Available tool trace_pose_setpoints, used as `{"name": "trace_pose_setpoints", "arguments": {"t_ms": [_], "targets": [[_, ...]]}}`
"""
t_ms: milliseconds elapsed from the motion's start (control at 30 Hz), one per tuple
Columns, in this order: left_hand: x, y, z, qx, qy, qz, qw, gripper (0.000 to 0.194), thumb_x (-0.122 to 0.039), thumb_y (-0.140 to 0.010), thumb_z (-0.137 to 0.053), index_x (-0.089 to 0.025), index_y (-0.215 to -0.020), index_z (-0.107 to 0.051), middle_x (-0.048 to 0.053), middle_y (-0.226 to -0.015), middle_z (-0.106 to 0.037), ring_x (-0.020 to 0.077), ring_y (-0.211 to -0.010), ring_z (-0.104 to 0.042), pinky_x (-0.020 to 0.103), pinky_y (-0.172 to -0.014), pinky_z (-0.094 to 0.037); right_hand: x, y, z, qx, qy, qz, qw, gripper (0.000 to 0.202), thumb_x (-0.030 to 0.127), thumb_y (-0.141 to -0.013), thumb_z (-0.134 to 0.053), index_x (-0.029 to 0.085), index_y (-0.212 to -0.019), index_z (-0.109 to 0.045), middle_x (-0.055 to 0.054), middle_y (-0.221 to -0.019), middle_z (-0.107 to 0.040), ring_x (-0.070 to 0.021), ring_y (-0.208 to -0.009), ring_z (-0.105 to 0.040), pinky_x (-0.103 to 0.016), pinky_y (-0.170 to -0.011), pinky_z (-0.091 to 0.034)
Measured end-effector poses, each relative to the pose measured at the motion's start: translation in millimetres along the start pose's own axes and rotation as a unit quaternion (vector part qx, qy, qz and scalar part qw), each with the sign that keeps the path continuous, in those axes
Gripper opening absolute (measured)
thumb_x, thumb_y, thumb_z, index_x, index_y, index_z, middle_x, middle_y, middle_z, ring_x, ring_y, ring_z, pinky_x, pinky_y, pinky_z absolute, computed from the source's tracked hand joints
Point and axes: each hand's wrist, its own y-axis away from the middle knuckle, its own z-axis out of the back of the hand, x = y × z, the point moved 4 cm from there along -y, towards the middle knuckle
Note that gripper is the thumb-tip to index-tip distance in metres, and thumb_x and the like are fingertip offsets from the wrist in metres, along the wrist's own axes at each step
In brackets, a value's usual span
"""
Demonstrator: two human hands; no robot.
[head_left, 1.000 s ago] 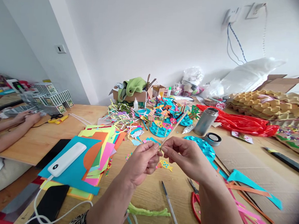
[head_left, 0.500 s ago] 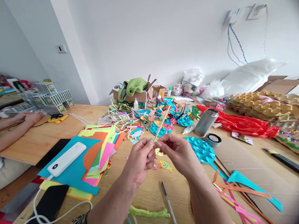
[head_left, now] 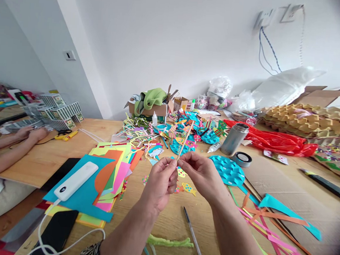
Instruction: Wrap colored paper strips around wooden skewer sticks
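Observation:
A thin wooden stick [head_left: 185, 140] slants up and away from my fingertips. My left hand [head_left: 163, 179] is closed, with thumb and forefinger pinching the stick's lower end. Against it, the fingertips of my right hand [head_left: 200, 172] are pinched at the same end; any small piece between them is too hidden to make out. Beneath my hands lie paper fish, including a yellow spotted fish [head_left: 188, 188]. A pen [head_left: 193, 234] and a fuzzy green pipe cleaner [head_left: 170, 241] rest on the table between my forearms.
Coloured paper sheets [head_left: 111, 170] carry a white power bank [head_left: 75, 181] at left. A steel flask [head_left: 234, 139], blue bumpy disc [head_left: 228, 170], paper strips [head_left: 275, 236] and a box cutter [head_left: 326, 185] are at right. Another person's hands [head_left: 31, 133] rest at far left.
Both hands stay together at the stick's lower end, with small finger shifts. My right forearm has moved slightly, showing more of a green paper strip beside it. The stick has shifted slightly.

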Motion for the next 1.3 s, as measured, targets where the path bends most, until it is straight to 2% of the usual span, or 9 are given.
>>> {"name": "trace_pose_setpoints", "arguments": {"t_ms": [300, 567, 867, 1133, 1300], "targets": [[-0.8, -2.5, 2.7, -0.004, 0.001, -0.015, 1.000, 0.035, -0.041, -0.070, -0.071, -0.020, -0.077, -0.044, -0.010, -0.048, -0.040, 0.0012, -0.037, -0.019, 0.014, -0.035, -0.009, 0.7, 0.2, 1.0, -0.001, 0.028, 0.016, 0.999, 0.020, 0.036, -0.084, -0.059, 0.017, -0.076, -0.057, 0.001, -0.066, -0.055, -0.0130, -0.063, -0.049, -0.026, -0.060, -0.039], [-0.4, -4.4, 4.0, 0.004, 0.001, -0.006, 1.000, 0.037, -0.039, -0.065, -0.076, -0.017, -0.074, -0.047, -0.010, -0.047, -0.040, 0.0003, -0.037, -0.018, 0.014, -0.035, -0.010, 5.5, 1.5, 4.1, 0.021, 0.005, 0.016, 1.000, 0.023, 0.038, -0.083, -0.060, 0.018, -0.073, -0.056, 0.000, -0.067, -0.057, -0.0139, -0.065, -0.052, -0.027, -0.062, -0.042], [-0.3, -4.2, 2.2, 0.029, 0.056, 0.027, 0.998, 0.040, -0.034, -0.061, -0.079, -0.017, -0.071, -0.044, -0.011, -0.048, -0.034, 0.0006, -0.039, -0.017, 0.013, -0.034, -0.010, 1.6, 1.3, 2.7, -0.016, 0.002, 0.025, 1.000, 0.024, 0.040, -0.082, -0.063, 0.017, -0.075, -0.058, 0.000, -0.067, -0.055, -0.0133, -0.063, -0.049, -0.027, -0.060, -0.040], [-0.1, -2.5, 0.1, 0.043, 0.071, 0.024, 0.996, 0.037, -0.032, -0.063, -0.078, -0.016, -0.073, -0.046, -0.011, -0.048, -0.034, 0.0007, -0.039, -0.016, 0.013, -0.034, -0.011, -2.2, -2.0, 2.1, -0.003, -0.097, -0.016, 0.995, 0.032, 0.047, -0.074, -0.070, 0.016, -0.076, -0.062, -0.001, -0.069, -0.059, -0.0135, -0.064, -0.053, -0.027, -0.060, -0.042], [1.0, -1.8, -0.2, 0.040, 0.068, 0.007, 0.997, 0.036, -0.034, -0.066, -0.076, -0.016, -0.074, -0.047, -0.010, -0.048, -0.035, 0.0008, -0.039, -0.017, 0.013, -0.034, -0.011, -3.2, -2.0, 2.0, -0.002, -0.111, -0.019, 0.994, 0.033, 0.049, -0.073, -0.070, 0.017, -0.075, -0.061, 0.000, -0.067, -0.058, -0.0131, -0.063, -0.053, -0.026, -0.060, -0.042]]}}
